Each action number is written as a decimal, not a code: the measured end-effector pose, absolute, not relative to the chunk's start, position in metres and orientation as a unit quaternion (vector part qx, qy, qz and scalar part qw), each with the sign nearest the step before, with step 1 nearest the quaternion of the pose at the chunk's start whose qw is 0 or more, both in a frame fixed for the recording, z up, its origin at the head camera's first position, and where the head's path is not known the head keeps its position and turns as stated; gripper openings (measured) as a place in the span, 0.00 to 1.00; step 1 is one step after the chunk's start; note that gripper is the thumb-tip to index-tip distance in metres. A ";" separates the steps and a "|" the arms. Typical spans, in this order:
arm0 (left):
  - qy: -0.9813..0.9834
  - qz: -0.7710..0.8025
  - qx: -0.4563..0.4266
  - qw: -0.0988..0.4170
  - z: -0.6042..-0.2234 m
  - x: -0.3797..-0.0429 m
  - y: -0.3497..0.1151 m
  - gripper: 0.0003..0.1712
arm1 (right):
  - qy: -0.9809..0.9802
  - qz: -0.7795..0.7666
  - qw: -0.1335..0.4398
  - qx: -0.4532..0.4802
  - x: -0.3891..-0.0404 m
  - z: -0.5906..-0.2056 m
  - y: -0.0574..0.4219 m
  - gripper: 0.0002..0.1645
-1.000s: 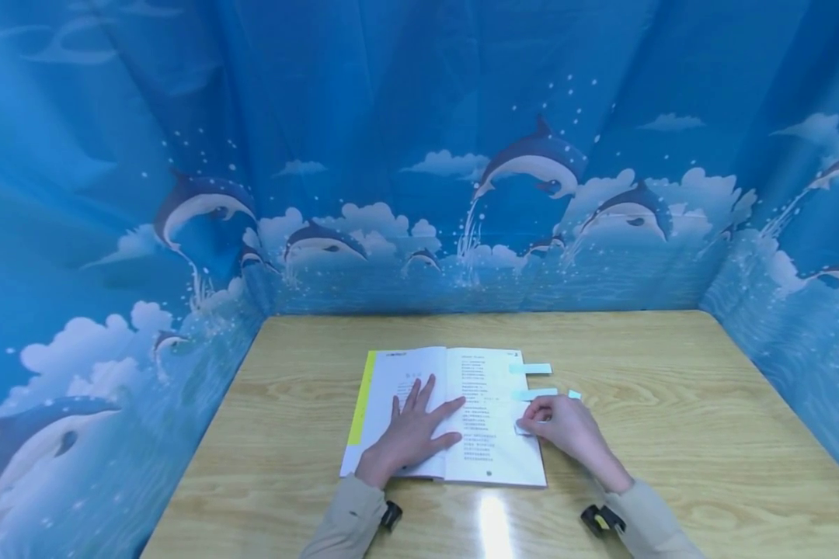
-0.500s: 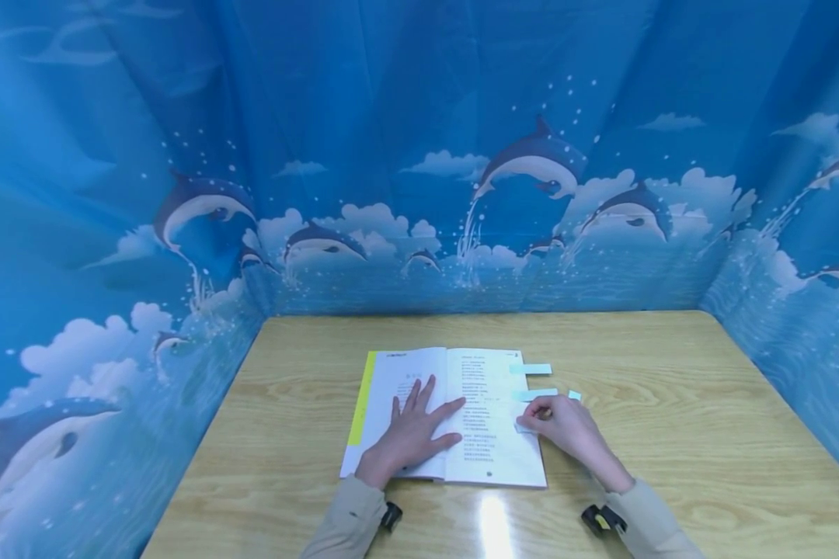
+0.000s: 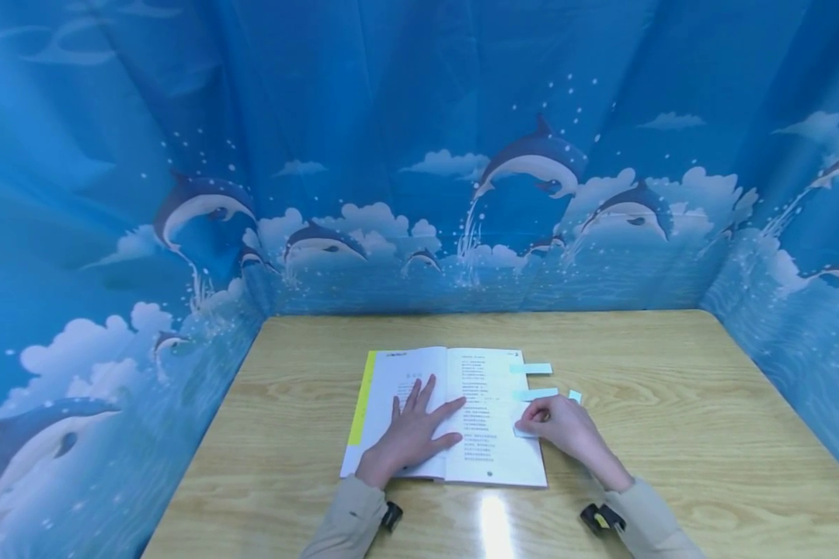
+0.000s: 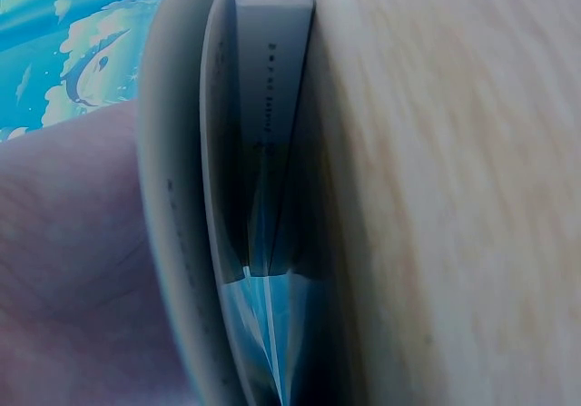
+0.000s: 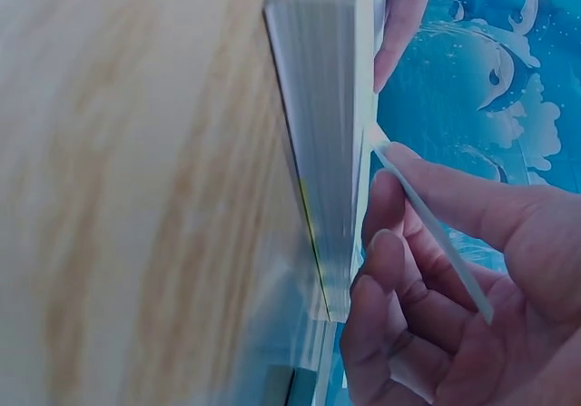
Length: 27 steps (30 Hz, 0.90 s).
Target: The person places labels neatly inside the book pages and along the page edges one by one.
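An open book [image 3: 489, 450] lies on the table, its printed pages facing up. Fingers spread, my left hand [image 3: 416, 431] rests across the left page, with two fingertips reaching past the centre fold. My right hand [image 3: 569, 423] is at the right page's outer edge, pinching a pale blue sticky strip [image 5: 440, 229] between thumb and fingers. The strip's far end meets the page edge; the palm side of it hangs free in the right wrist view. Above this hand, two more pale blue sticky strips, an upper one [image 3: 537, 369] and a lower one [image 3: 541, 394], stick out from the same page.
A small pale blue piece [image 3: 574, 395] shows just beyond the right hand on the wooden table [image 3: 671, 388]. A yellow band [image 3: 362, 400] runs down the book's left edge. Behind the table hangs a blue dolphin curtain [image 3: 391, 155].
The right fingertips shift very slightly at the page edge, still pinching the strip. The left hand and the book stay put.
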<state>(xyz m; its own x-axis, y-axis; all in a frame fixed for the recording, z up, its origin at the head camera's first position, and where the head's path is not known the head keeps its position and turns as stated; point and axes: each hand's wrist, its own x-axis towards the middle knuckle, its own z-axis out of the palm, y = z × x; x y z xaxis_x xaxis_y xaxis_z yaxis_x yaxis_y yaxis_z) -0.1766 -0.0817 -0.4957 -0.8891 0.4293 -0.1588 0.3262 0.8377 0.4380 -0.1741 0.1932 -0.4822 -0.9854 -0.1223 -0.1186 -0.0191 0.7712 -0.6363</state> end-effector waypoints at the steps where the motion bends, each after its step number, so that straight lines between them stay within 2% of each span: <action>1: 0.950 0.203 0.199 0.126 -0.496 -0.177 -0.082 0.34 | 0.938 -0.336 0.077 -0.038 -0.174 -0.482 0.193 0.07; 27: 0.951 0.203 0.195 0.131 -0.497 -0.179 -0.081 0.35 | 0.954 -0.287 0.062 -0.063 -0.176 -0.484 0.190 0.09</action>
